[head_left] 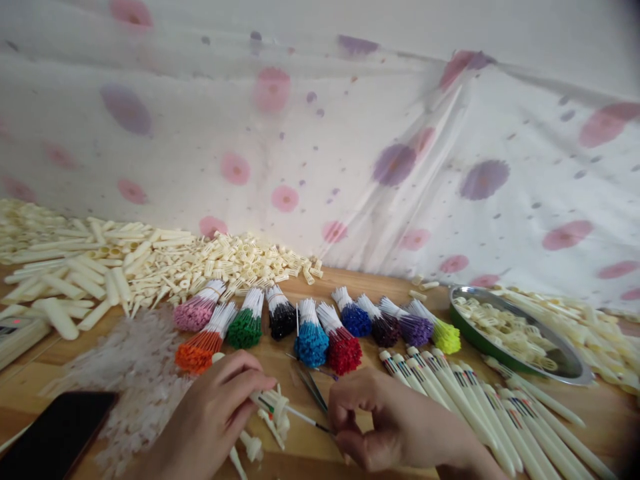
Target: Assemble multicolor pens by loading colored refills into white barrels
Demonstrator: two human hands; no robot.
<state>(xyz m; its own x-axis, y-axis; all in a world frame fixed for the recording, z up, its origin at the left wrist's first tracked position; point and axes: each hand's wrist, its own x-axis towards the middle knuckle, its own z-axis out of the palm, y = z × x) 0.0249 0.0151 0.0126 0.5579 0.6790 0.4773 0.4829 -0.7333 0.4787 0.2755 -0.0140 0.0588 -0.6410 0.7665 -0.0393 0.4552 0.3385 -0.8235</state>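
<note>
A: Any containers about?
B: One: an oval metal dish (583, 377), green outside, on the right of the wooden surface (373, 283). Pale slotted ring pieces (500, 330) lie heaped in it

A: And the pen piece (267, 402)?
B: Low in the middle, in front of the coloured bundles. The left grip (215, 407) is closed around it, the fingers hiding much of its length. A white refill (305, 419) with a dark end runs from it towards the right hand

A: So the right grip (390, 420) has that end?
B: I can't tell. Its fingers are curled and the refill's dark end meets them, but the fingertips are hidden

A: What else is hard to make out?
B: The tweezers (314, 389) pass partly behind the right hand. The phone (55, 433) and a pale device (20, 337) with a red light are cut off at the left edge
</note>
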